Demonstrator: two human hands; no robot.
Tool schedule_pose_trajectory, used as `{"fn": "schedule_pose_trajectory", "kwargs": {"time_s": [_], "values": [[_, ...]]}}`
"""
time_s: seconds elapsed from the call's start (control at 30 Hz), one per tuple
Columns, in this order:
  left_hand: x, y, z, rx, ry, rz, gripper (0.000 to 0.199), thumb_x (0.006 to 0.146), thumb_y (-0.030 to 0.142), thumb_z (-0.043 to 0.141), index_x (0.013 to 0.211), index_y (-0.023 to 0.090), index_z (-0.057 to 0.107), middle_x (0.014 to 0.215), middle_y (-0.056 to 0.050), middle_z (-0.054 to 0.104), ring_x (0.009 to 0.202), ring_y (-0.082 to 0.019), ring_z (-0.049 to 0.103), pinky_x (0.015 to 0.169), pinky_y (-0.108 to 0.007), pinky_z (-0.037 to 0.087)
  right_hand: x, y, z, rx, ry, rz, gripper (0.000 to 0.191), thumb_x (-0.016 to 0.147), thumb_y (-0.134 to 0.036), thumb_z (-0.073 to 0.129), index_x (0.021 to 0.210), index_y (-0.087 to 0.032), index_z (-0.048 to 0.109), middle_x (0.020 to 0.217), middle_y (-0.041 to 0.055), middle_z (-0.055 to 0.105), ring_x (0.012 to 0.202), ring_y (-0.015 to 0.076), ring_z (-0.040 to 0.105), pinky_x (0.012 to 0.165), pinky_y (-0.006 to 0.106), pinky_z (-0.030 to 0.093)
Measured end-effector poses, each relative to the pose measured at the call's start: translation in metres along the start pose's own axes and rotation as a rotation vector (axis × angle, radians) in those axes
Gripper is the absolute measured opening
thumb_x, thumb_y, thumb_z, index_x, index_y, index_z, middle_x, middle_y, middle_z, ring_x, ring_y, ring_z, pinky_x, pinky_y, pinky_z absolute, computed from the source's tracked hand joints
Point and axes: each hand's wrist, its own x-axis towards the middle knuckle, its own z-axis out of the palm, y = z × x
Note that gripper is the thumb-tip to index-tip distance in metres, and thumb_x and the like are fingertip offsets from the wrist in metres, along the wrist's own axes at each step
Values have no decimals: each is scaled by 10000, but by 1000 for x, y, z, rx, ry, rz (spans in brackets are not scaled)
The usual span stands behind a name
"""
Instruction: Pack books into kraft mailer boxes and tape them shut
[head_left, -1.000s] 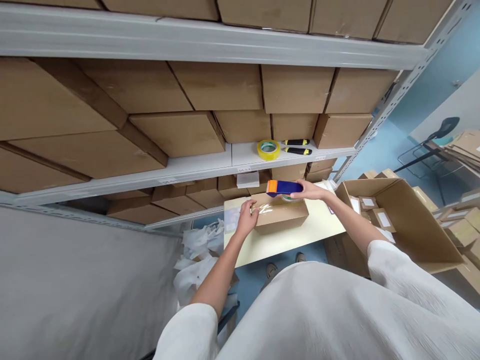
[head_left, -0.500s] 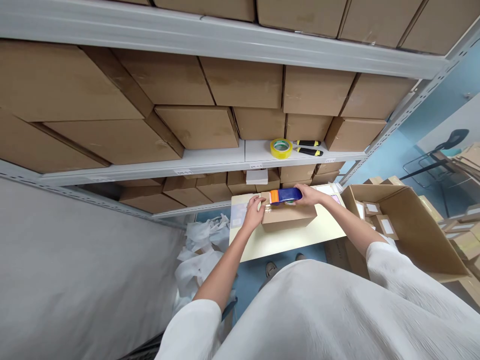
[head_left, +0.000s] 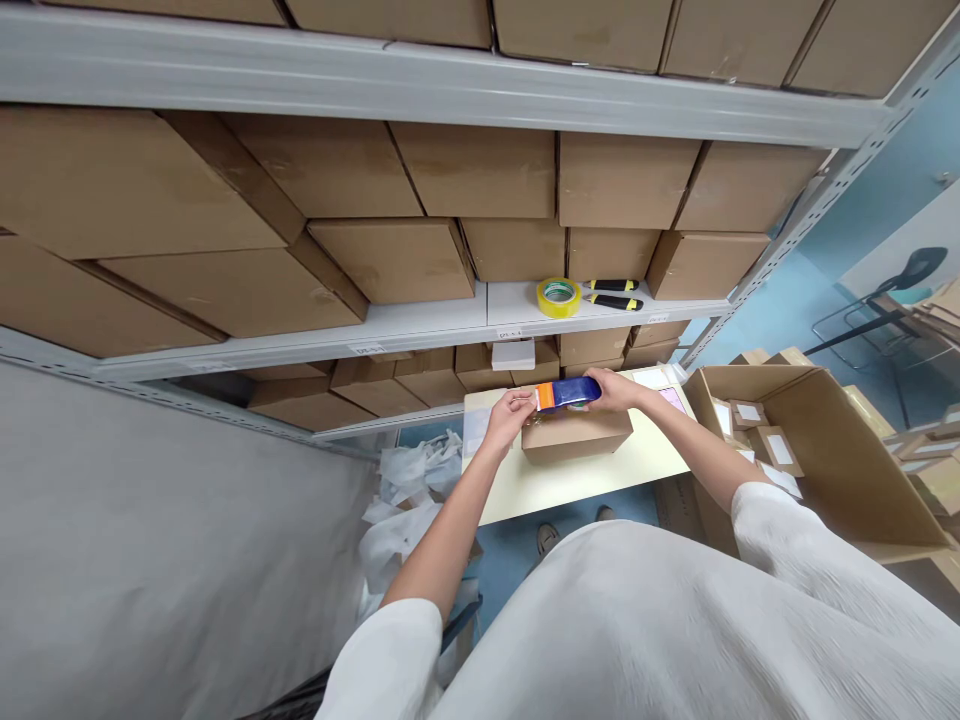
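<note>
The right hand [head_left: 616,392] is clenched around the top of a blue tape dispenser [head_left: 568,394], whose orange end points toward the left hand [head_left: 506,420]. The dispenser lies across the top of a small cardboard box [head_left: 576,438], and its underside and tape roll are hidden from this view. The left hand's fingers are curled at the orange end, just above the box's top edge. Whether they pinch a strip of tape cannot be determined.

The box rests on a pale yellow table [head_left: 577,485], closer to the far edge than the near edge. Open tabletop lies in front of the box and to its left. The far side of the box is hidden.

Above the table runs the white lip of a steel shelf [head_left: 390,335]. On this shelf, a yellow tape roll [head_left: 558,297] and two black-and-yellow utility knives [head_left: 613,294] lie well above the hands. To the right, an open carton [head_left: 814,420] holds smaller boxes with white labels, and its lower corner is cut off by the right sleeve. White plastic wrap [head_left: 409,510] is bunched beyond the left forearm, left of the table.
</note>
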Motion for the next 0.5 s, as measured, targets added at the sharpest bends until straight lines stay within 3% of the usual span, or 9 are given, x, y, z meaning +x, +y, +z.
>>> {"fn": "schedule_pose_trajectory", "kwargs": {"time_s": [0.33,0.5], "values": [[3,-4,-5,-119,-6,-42,678,510,533,1024,978,203,660,787,-28,752,748,-184,727,725,-320,561,-2,1,-1,-18,-8,1,472,745,-370,917,1107,-220,654,1119,66,737,1033,262,682,872,315,511],[0,-1,-2,-93,17,-32,610,559,559,997,934,208,669,804,-28,763,733,-176,724,684,-304,562,-4,2,0,-5,-16,-2,480,757,-364,912,1129,-211,651,1141,77,736,1040,264,679,870,314,510]]}}
